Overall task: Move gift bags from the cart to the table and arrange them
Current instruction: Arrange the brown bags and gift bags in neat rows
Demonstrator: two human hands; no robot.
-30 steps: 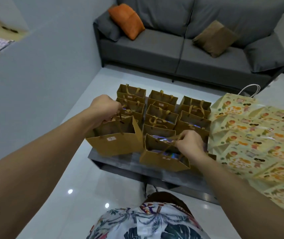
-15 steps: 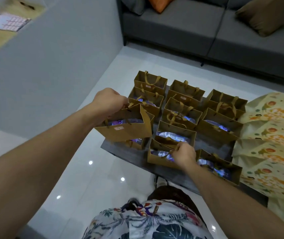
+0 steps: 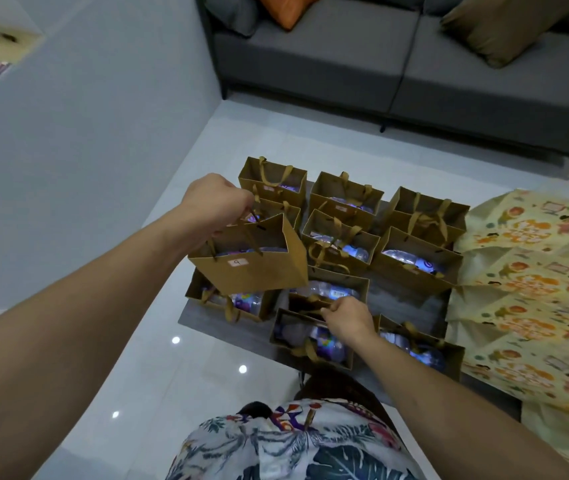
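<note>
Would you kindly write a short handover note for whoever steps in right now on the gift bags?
Left hand: grip shut on the handles of the labelled bag, held in the air above the table's left side.
Right hand: pinching a handle of the front middle bag, which stands on the table.
Done: about ten brown bags stand in rows on the table.
Left: set the labelled bag down and straighten the rows. The cart is out of view, so I cannot tell how many bags remain.

Operator: both forearms bare, no sleeves, watch or rings visible on left hand (image 3: 212, 202) or right hand (image 3: 349, 320). Torso garment: white shirt (image 3: 286, 445) printed with dark green leaves plus red and purple floral motifs.
</note>
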